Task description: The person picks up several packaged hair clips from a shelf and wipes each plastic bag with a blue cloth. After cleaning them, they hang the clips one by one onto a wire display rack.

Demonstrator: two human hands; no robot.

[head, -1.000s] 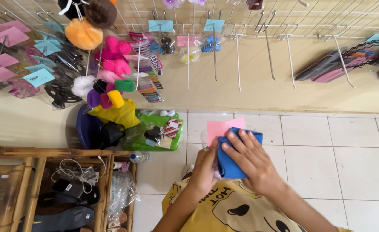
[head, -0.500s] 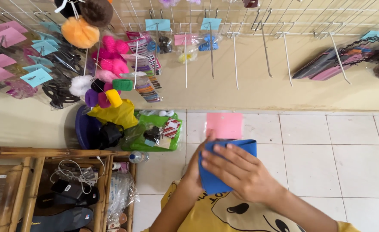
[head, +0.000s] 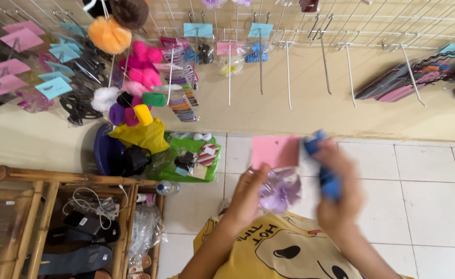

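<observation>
The right hand (head: 338, 181), blurred, grips a blue card (head: 326, 175) with its fingers curled round it, held up in front of the chest. The left hand (head: 248, 194) pinches the edge of a clear packet holding a purple bow (head: 280, 190), which hangs between the two hands, just beside the blue card. A pink card (head: 275, 151) shows right above the packet, touching or nearly touching it; whether it is fixed to the packet I cannot tell. Judging from this, the packet is in hand and not yet hung: many wire hooks (head: 288, 77) on the wall grid above stand bare, while those to the left already carry pompoms (head: 108, 35) and carded goods. On the floor below sits a green tray (head: 214, 170) of small items, beside a wooden shelf (head: 46, 181).
</observation>
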